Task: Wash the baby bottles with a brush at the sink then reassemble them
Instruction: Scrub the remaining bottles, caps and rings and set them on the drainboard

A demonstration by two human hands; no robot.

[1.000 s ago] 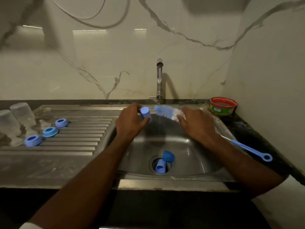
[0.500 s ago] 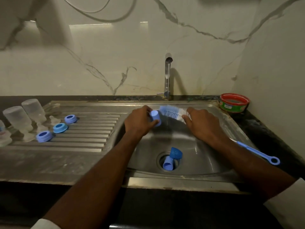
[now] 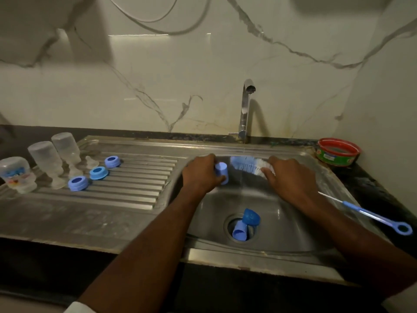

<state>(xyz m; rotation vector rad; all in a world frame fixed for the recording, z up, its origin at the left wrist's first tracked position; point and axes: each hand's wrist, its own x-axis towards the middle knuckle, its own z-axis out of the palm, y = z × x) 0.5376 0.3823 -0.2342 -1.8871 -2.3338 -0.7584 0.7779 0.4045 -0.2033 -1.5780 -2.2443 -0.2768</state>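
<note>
Three bottles, rings, caps; one brush

Brush shaft hidden under right hand; cap partly covered by left hand; label on leftmost bottle blurred.

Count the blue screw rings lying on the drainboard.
3, in a diagonal row on the ribbed drainboard: nearest ring, middle ring, far ring. More could be hidden behind the upturned bottles to their left.
</note>
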